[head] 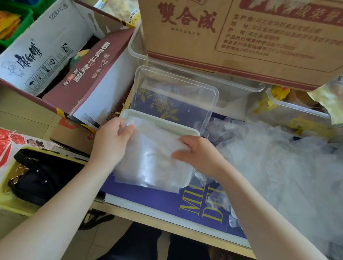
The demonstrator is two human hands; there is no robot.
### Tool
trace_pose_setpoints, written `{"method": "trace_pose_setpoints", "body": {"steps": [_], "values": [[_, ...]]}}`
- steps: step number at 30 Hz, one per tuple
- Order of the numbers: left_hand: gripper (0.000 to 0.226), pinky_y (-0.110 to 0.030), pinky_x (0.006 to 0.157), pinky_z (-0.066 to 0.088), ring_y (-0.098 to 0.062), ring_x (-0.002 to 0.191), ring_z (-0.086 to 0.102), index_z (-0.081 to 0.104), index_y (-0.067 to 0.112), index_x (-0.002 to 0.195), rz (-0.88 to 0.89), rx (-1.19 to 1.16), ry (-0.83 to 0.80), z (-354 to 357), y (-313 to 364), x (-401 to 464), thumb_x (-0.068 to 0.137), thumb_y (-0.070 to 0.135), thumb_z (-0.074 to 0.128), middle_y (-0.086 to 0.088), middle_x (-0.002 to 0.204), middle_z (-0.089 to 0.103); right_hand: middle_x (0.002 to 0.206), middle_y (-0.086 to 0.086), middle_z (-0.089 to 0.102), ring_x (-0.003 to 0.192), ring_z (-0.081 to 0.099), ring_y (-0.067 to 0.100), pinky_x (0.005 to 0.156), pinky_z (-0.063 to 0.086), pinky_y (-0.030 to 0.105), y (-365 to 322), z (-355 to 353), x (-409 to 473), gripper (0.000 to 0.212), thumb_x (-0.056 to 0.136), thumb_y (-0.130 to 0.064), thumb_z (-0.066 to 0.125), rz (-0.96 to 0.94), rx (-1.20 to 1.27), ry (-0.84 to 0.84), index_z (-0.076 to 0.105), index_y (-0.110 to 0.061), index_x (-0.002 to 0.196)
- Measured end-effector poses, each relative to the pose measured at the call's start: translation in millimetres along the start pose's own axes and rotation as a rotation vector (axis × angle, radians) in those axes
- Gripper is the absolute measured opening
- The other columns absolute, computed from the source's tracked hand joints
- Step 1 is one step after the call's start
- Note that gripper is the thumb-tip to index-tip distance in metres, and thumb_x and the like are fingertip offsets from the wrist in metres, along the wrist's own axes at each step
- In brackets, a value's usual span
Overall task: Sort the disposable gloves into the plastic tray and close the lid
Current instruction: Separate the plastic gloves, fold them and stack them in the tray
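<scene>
Nearest the viewer, a dark blue box with yellow lettering lies on the table. On it sits the plastic tray, white and rectangular, its long axis running left to right. A flat stack of disposable gloves lies in the tray, filling it and overhanging the near rim.

The left hand is at the stack's left edge, fingers curled over the top and thumb alongside, its grip closed on the gloves. The right hand rests on the stack's right side, fingers curled onto the plastic; its grip likewise holds the gloves. Both forearms reach in from the lower edge.

To the right, a loose heap of clear gloves covers the table. Just behind the tray, the transparent lid stands tilted and open. Beyond it is a clear bin, then a large brown carton. At far left stands an open printed carton.
</scene>
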State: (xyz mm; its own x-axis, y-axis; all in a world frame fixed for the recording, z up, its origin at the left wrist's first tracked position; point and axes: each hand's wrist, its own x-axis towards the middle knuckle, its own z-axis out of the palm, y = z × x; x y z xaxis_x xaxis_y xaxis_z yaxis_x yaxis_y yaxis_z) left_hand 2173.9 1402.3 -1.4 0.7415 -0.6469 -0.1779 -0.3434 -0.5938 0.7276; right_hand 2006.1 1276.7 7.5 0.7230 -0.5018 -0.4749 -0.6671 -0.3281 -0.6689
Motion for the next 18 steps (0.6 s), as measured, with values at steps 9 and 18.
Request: {"method": "trace_pose_setpoints", "body": {"steps": [9,18], "values": [[0.046,-0.045,0.085,0.049,-0.038,0.113,0.049,0.05,0.0,0.119,0.472,0.627,-0.093,15,-4,5,0.082,0.023,0.064,-0.021,0.133,0.045,0.108,0.016,0.058,0.093,0.058,0.038,0.063,0.035,0.032,-7,25,12,0.024,0.093,-0.009,0.041,0.168,-0.36,0.273,0.046,-0.005,0.116],[0.053,-0.054,0.096,0.042,-0.04,0.127,0.045,0.061,0.012,0.12,0.641,0.832,-0.49,18,-27,3,0.075,0.039,0.073,-0.02,0.141,0.044,0.092,0.009,0.064,0.087,0.058,0.03,0.074,0.045,0.036,-9,52,10,0.029,0.07,0.0,0.042,0.007,-0.802,0.637,0.062,-0.005,0.091]]}}
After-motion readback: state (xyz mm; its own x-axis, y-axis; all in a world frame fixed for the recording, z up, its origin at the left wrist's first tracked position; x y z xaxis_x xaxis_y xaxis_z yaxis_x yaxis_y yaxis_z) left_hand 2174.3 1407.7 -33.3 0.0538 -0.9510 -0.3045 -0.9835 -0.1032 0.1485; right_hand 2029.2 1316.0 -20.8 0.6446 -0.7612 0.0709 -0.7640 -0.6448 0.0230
